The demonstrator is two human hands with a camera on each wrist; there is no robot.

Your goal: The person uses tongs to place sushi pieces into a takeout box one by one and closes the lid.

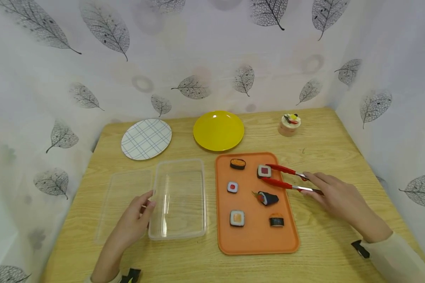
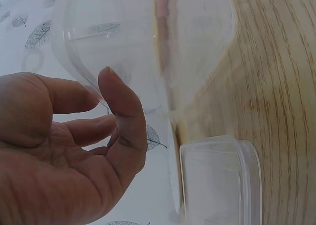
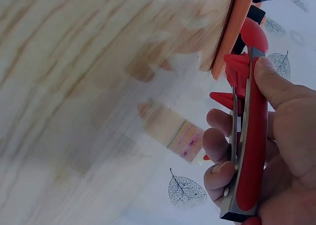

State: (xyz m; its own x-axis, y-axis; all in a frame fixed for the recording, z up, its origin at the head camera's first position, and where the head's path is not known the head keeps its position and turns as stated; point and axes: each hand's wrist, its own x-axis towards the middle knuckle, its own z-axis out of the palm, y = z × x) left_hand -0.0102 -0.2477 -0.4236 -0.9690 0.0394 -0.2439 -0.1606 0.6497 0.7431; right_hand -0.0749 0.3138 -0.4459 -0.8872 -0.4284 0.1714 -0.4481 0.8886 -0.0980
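My left hand [image 1: 132, 220] pinches the left rim of a clear plastic box [image 1: 178, 234] between thumb and fingers. With my right hand [image 1: 340, 198] I grip red-tipped metal tongs [image 1: 287, 184]. Their spread tips lie on either side of a toy sushi roll [image 1: 264, 171] with a dark red centre, at the upper right of an orange tray [image 1: 256, 241]. In the right wrist view my fingers wrap round the red handle of the tongs [image 3: 252, 146]. Also on the tray are a hand roll [image 1: 268, 198], an orange-topped sushi [image 1: 276, 220] and several other toy sushi pieces.
A clear lid [image 1: 127, 188] lies flat left of the box. Behind stand a checked white plate [image 1: 146, 139] and a yellow plate [image 1: 218, 131]. A small toy cake [image 1: 289, 125] is at the back right. Leaf-patterned curtains [image 1: 212, 51] surround the wooden table [image 1: 177, 261].
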